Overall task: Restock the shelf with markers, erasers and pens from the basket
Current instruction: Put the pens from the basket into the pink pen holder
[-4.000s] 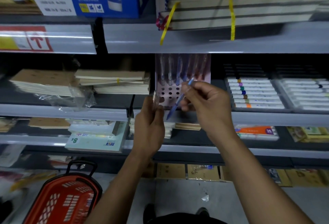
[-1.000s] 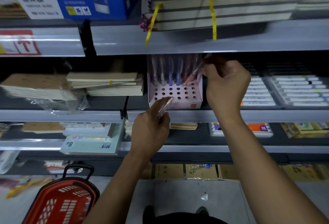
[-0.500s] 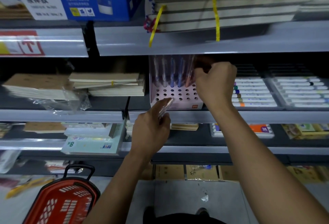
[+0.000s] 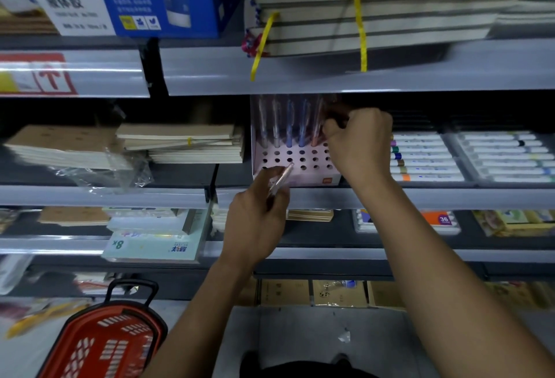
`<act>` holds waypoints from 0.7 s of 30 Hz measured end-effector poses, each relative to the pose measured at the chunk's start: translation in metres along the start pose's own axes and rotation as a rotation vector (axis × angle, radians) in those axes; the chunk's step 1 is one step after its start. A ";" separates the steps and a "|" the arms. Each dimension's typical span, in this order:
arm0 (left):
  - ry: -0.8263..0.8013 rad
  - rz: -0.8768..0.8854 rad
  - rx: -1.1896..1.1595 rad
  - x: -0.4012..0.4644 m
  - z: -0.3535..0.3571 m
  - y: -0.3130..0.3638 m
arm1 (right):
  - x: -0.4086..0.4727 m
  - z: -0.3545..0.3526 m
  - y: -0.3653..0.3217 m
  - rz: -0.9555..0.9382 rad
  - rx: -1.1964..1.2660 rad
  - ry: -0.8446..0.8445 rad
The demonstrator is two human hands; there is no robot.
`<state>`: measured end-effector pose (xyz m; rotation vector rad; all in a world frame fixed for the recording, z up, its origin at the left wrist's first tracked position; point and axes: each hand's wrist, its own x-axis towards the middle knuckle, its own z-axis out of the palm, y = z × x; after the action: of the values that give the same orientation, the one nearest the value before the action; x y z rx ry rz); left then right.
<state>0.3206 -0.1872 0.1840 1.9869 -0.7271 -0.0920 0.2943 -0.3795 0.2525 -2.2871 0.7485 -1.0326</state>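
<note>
A: Two hands are up at the middle shelf [image 4: 420, 197]. What does the left hand [image 4: 255, 221] hold?

B: Its fingers are curled around a small bunch of pens [image 4: 280, 180], and the tips of the pens point up to the pink pen stand [image 4: 300, 164].

A: And the right hand [image 4: 359, 143]?

B: It is at the right back corner of the stand, fingers bent together. It seems to pinch something there, but I cannot tell what, the place is dark.

A: Where do the other pens stand?

B: A row of upright pens [image 4: 289, 125] fills the back holes; the front holes are open. The red basket [image 4: 102, 344] is on the floor, low at the left. Marker trays [image 4: 426, 156] lie just right of the stand.
</note>
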 end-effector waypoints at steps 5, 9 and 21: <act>-0.006 -0.004 -0.266 -0.004 -0.001 0.007 | -0.028 0.000 0.007 -0.036 0.120 0.044; 0.002 -0.049 -0.451 -0.002 0.001 0.010 | -0.059 -0.001 0.012 -0.043 0.246 0.007; -0.039 0.022 -0.562 0.002 0.013 0.010 | -0.092 0.000 0.003 0.178 0.609 -0.262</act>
<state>0.3134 -0.2018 0.1856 1.4434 -0.6602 -0.2899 0.2422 -0.3208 0.2041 -1.7463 0.4391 -0.7305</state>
